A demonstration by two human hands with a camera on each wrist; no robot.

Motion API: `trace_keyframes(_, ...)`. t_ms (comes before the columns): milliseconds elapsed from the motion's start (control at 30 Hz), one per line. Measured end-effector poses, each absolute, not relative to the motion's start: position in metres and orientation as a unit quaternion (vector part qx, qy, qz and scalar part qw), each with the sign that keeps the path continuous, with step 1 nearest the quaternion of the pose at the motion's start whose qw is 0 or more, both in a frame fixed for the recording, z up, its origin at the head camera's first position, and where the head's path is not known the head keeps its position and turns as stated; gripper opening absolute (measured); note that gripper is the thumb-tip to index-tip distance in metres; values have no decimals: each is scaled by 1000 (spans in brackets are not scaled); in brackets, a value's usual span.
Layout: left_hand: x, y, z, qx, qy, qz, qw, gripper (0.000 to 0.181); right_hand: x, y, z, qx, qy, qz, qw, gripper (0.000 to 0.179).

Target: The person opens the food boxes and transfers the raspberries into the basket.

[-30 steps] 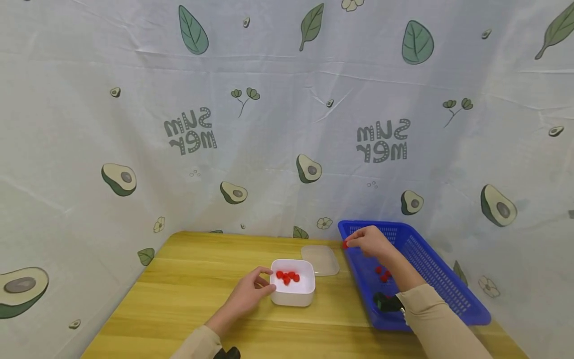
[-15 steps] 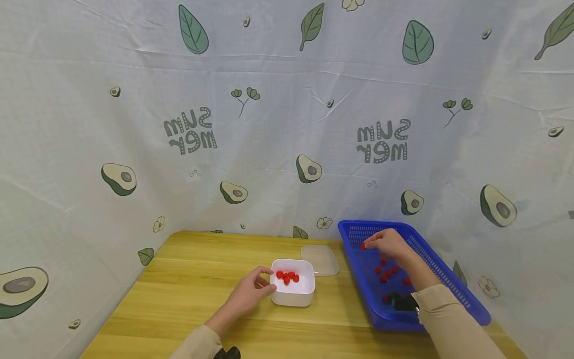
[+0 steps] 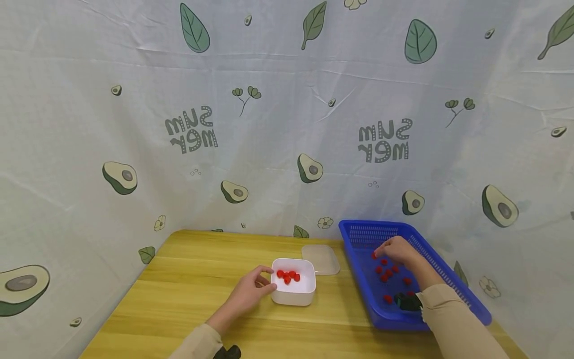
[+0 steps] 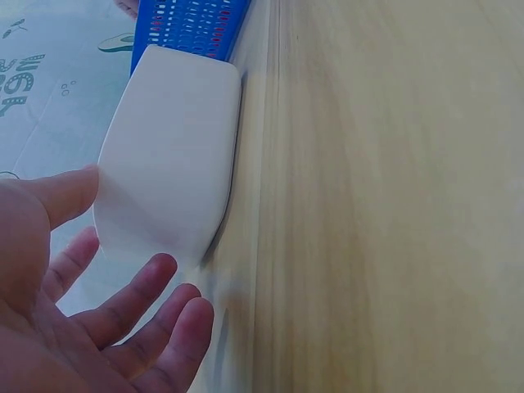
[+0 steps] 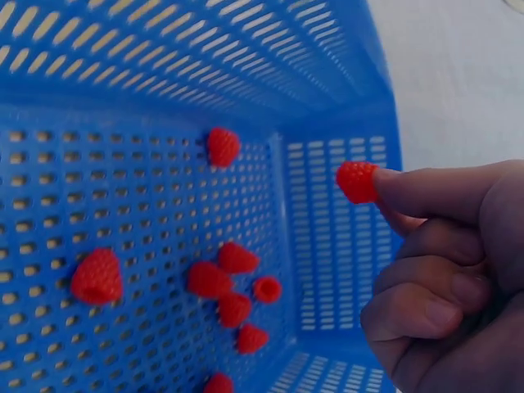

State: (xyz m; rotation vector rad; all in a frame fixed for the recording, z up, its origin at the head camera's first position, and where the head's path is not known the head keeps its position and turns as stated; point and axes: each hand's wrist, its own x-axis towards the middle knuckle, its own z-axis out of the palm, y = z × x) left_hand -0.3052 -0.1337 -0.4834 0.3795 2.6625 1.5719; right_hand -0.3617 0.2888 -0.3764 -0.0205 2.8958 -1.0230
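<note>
My right hand (image 3: 398,251) is over the far part of the blue basket (image 3: 358,294). Between thumb and forefinger it pinches a red raspberry (image 5: 358,182), while its other fingers are curled in. Several more raspberries (image 5: 210,280) lie loose on the basket's perforated bottom. To the left stands a white square box (image 3: 293,298) with several raspberries (image 3: 287,276) inside. Beside its left side is my left hand (image 3: 248,293), fingers spread and relaxed. In the left wrist view the thumb (image 4: 75,196) touches the box's edge and the other fingers do not grip it.
A clear flat lid (image 3: 321,259) lies on the wooden table (image 3: 202,269) behind the box, close to the basket's left wall. A printed curtain (image 3: 269,124) hangs right behind the table. The basket's raised walls surround the right hand's area.
My right hand has moved from the basket's left rim rightward and slightly nearer over the basket, still pinching a raspberry. My left hand and the box stay in place.
</note>
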Motion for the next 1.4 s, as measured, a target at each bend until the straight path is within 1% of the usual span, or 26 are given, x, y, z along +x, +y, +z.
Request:
trace_keyframes(433,-303,-134,-482,122,854,505,13,40,-363,303,-391,-23,945,-321,57,19)
trace_keyframes(600,-304,-133,-484,120,854,506,16,40,-360,298,-390,-22,943,-326,59,22)
trace_keyframes(867,-304,-133,-487,125,852,508,13,39,-355,274,-374,-70,951,-301,26,28)
trace_keyframes(1100,-304,-133,-486,123,854,505,13,39,-356,246,-369,-47,944,-327,23,29)
trace_keyframes(1267,-303,-134,-485,120,856,503,12,40,-356,228,-366,-50,938,-343,14,29)
trace_keyframes(1400,-303,-133,-483,119,856,503,12,40,-357,213,-361,-50,931,-361,18,30)
